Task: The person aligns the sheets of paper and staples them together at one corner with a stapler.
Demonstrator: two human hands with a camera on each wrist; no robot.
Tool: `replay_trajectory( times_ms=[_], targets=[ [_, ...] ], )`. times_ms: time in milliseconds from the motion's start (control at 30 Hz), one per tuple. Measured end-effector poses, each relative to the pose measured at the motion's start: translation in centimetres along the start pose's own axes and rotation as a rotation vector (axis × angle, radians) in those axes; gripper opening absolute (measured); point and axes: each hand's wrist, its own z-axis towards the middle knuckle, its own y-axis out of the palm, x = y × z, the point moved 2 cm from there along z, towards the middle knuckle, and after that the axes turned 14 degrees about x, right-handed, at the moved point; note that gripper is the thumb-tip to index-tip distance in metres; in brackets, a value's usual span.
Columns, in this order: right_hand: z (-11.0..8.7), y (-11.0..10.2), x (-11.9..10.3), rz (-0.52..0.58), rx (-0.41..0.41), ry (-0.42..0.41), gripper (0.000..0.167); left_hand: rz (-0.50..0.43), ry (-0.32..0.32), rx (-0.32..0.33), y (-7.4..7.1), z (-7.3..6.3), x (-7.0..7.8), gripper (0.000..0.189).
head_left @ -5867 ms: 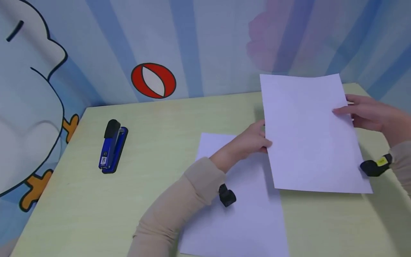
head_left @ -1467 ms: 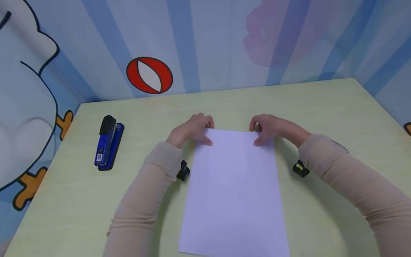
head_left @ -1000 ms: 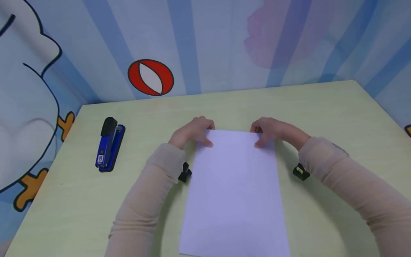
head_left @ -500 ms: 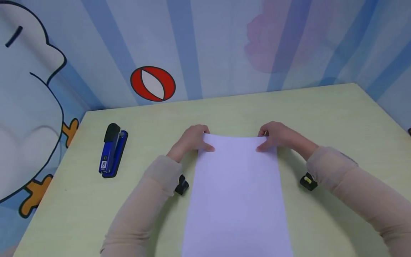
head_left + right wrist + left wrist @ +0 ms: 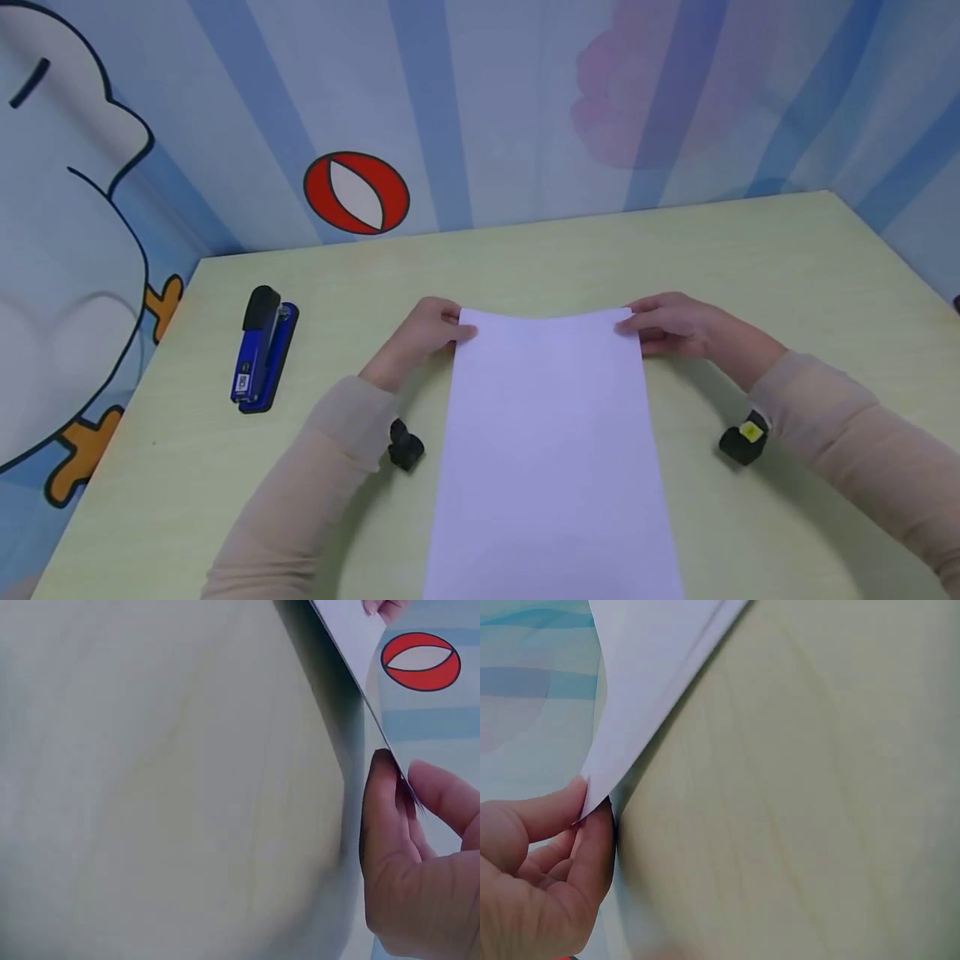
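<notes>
White paper (image 5: 551,442) lies lengthwise in front of me, its near end cut off by the bottom of the head view. My left hand (image 5: 420,337) pinches the far left corner between thumb and fingers, as the left wrist view of the paper (image 5: 649,682) also shows. At the far right corner my right hand (image 5: 678,327) pinches the edge; in the right wrist view the thumb and fingers of that hand (image 5: 420,855) meet on either side of the paper (image 5: 352,637). The far edge sags between the hands. How many sheets there are I cannot tell.
A blue and black stapler (image 5: 262,350) stands on the left of the pale table (image 5: 172,483). Behind the table rises a wall (image 5: 502,108) with blue stripes and cartoon pictures. Small black wrist cameras hang from both sleeves.
The sheet once held up on the right now lies over the other one. Since then both hands have slid outward from the far edge to the corners, and that edge has lifted slightly.
</notes>
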Motion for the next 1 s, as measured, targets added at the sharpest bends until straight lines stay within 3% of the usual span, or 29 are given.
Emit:
replay_trajectory(
  times_ms=[167,333,500,733,1000],
  targets=[
    [0.0,0.2,0.3,-0.011,0.072,-0.021,0.058,-0.027,-0.039,-0.024,0.2,-0.3,0.1,0.014],
    [0.0,0.5,0.2,0.018,0.114,-0.030,0.044,-0.029,-0.017,-0.064,0.2,-0.7,0.2,0.015],
    [-0.2,0.5,-0.3,0.020,0.125,-0.026,0.047,-0.004,0.014,-0.074,-0.2,-1.0,0.9,0.016],
    [-0.9,-0.1,-3.0,0.057,0.137,-0.066,0.037,-0.087,0.029,-0.020,-1.4,-0.6,2.6,0.015],
    [-2.1,-1.0,-7.7,-0.002,0.215,-0.199,0.025,-0.199,0.097,0.089,-4.0,-0.8,6.1,0.022]
  ],
)
